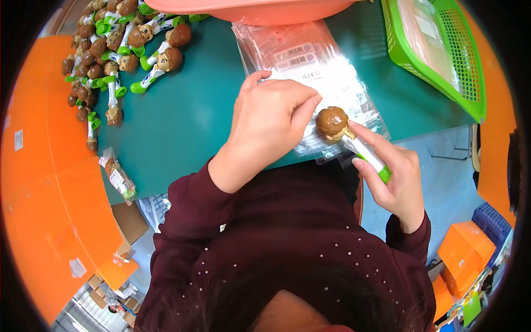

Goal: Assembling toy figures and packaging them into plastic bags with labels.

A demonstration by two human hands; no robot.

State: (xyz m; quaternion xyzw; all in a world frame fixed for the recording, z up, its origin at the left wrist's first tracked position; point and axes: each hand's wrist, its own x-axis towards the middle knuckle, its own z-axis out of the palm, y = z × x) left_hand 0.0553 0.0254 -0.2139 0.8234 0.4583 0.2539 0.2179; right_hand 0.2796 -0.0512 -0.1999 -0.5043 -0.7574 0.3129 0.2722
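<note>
My right hand (pixel 395 174) grips a doll-headed toy (pixel 362 149) by its white and green handle, fingers wrapped along the shaft. The toy's glossy brown-haired head points up and left, over the near end of a stack of clear plastic bags (pixel 301 47) with printed labels. My left hand (pixel 268 113) is closed over the same stack, just left of the toy's head. Its thumb and forefinger pinch together at the top plastic bag; the other fingertips are mostly hidden behind the hand.
Many similar toys (pixel 113 55) lie heaped at the far left of the green table (pixel 182 119). One bagged toy (pixel 118 176) lies at the left edge. A pink basin (pixel 254 11) stands at the back. A green basket (pixel 442 91) at the right holds clear packaging. Orange panels (pixel 55 138) flank the left side.
</note>
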